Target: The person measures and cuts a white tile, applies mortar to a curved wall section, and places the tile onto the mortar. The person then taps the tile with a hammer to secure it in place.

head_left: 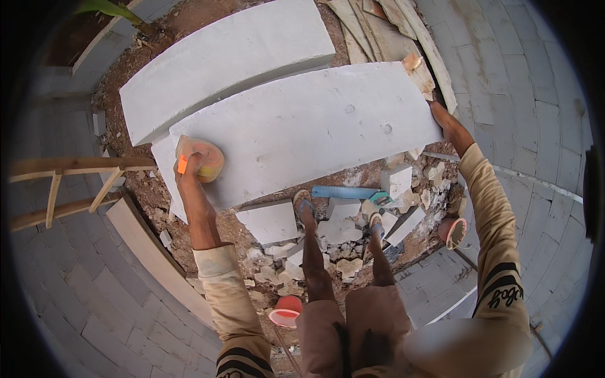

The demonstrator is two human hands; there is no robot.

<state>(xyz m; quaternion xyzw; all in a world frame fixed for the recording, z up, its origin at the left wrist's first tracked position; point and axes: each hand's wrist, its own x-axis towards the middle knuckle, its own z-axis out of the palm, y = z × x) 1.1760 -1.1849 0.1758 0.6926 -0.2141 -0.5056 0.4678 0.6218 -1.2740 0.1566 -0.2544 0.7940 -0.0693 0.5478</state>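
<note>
A long white block (302,132) lies across the rubble in front of me. My left hand (193,170) is closed around a rounded, orange-and-yellow object (213,162) with a bright orange tab, held over the block's left end; its exact kind is unclear. At the opposite end, my right hand (450,128) grips the block's edge near its far corner, fingertips partly hidden. Right beside that corner sits a torn brown piece of packaging or board (418,74). A second long white block (233,60) lies just beyond the first.
Between my feet lies a handsaw with a blue blade (343,192), among broken white block pieces (268,222). Red buckets stand at the near side (287,309) and right (454,233). A wooden frame (82,167) juts in from the left; planks (362,25) lie at the far right.
</note>
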